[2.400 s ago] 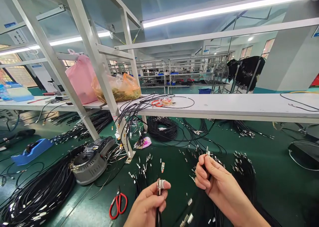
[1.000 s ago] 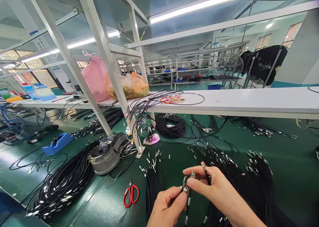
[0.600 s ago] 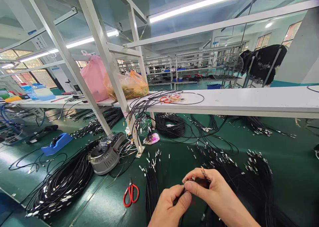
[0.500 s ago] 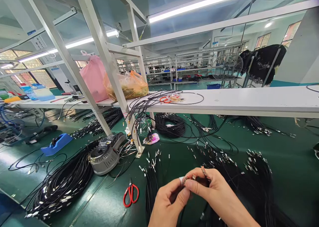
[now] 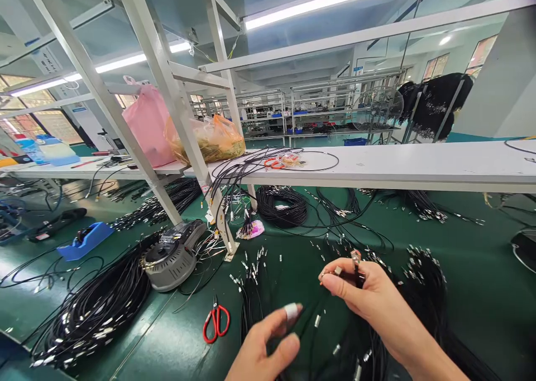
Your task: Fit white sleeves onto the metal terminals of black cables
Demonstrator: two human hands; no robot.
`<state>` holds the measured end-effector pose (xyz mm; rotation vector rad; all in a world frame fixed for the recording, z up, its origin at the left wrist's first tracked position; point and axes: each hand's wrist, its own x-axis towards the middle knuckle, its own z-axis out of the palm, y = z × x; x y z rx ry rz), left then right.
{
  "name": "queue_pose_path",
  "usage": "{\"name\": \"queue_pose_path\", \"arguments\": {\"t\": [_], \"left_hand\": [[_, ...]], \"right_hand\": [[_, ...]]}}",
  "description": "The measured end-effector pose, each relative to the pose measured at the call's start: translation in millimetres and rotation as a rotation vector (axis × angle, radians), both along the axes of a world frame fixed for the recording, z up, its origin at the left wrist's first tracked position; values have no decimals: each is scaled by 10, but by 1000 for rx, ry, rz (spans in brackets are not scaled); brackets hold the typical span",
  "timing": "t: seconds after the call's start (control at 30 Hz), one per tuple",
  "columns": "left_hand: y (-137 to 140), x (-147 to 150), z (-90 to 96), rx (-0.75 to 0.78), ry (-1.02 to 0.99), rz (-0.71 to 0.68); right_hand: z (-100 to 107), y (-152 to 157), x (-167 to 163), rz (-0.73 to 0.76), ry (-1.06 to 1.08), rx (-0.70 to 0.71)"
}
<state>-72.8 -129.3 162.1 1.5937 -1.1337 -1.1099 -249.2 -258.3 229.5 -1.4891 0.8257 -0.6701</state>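
Observation:
My right hand [image 5: 362, 297] is raised over the green table and pinches a thin black cable [image 5: 359, 278] whose metal connector end [image 5: 355, 256] sticks up above the fingers. A small metal piece [image 5: 337, 270] shows at its fingertips. Lower and to the left, my left hand [image 5: 268, 345] has its fingers apart and holds nothing; its index fingertip is wrapped in white tape [image 5: 291, 311]. Under both hands lie bundles of black cables with metal ends [image 5: 419, 275].
Red scissors [image 5: 215, 321] lie left of my left hand. A grey round machine [image 5: 170, 255], a big cable bundle [image 5: 96, 308] and a blue tape dispenser [image 5: 84, 240] sit further left. A white shelf [image 5: 397, 166] carries pink [image 5: 144, 124] and orange [image 5: 205, 138] bags.
My hands were together at a cable end; now they have parted. The left hand has let go and dropped lower left, while the right hand has lifted the cable end up and right.

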Motion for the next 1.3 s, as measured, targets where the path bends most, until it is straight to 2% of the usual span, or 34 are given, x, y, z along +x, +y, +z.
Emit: {"name": "queue_pose_path", "arguments": {"t": [0.07, 0.13, 0.2, 0.27, 0.33, 0.4, 0.47, 0.5, 0.6, 0.7, 0.83, 0.9, 1.0, 1.1, 1.23, 1.3], "left_hand": [[-105, -103, 239, -35, 14, 6], [-206, -202, 435, -31, -109, -63], [-264, -259, 518, 13, -222, -144], [-291, -282, 505, 51, -254, -195], [-321, -305, 458, 8, -113, -239], [-368, -356, 421, -39, 203, -292], [-414, -419, 399, 11, 474, -330], [-428, -444, 390, 58, 541, -323], [-424, -465, 362, 131, 594, -274], [-401, -452, 351, 131, 668, -292], [-382, -462, 405, 82, 727, -351], [-338, -453, 452, 55, 746, -359], [-227, -392, 516, 12, 791, -304], [-130, -302, 552, -23, 747, -279], [-74, -230, 567, -25, 748, -233], [-70, -238, 575, -11, 754, -204]], "right_hand": [[-3, 53, 48, 28, -19, 22], [-11, 78, 67, 12, -34, 42], [-24, 75, 55, -17, -46, 56], [-46, 73, 36, -31, -85, 107], [-79, 94, 36, -25, -154, 177], [-114, 135, 53, -7, -216, 259], [-136, 160, 63, 42, -253, 318], [-136, 156, 57, 66, -260, 327], [-56, 69, 4, 33, -274, 205], [148, -25, -33, -14, -275, -71], [451, 18, 28, 276, -33, -462], [542, 54, 66, 366, 55, -564], [591, 32, 91, 296, 35, -595], [580, -16, 97, 222, -107, -495], [554, 19, 101, 434, -55, -305], [576, 33, 109, 438, -16, -299]]}}
